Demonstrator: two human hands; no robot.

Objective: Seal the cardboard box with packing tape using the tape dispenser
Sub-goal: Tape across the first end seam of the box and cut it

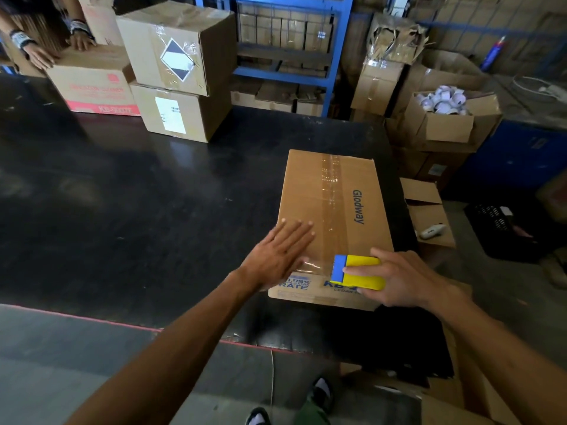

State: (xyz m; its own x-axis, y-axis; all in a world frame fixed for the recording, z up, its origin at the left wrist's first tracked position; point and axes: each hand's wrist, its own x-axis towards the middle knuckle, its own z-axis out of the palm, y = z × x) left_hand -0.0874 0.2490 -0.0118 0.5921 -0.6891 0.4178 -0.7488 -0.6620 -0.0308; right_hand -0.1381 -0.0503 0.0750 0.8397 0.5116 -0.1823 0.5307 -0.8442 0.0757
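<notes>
A flat brown cardboard box (310, 185) printed "Glodway" lies on the black table (122, 194), near its right front. A strip of clear packing tape (329, 191) runs along the box's top seam and over the near edge. My left hand (280, 256) lies flat with fingers spread on the near left part of the lid, beside the tape. My right hand (402, 279) grips a yellow tape dispenser with a blue end (357, 271) at the box's near edge, over the front face.
Two stacked cardboard boxes (181, 72) and a red-printed box (95, 84) stand at the table's far left, where another person's hands (43, 53) rest. Open cartons (445, 121) and blue shelving (285, 53) crowd the right and back. A red-edged table front (92, 317) runs below my arms.
</notes>
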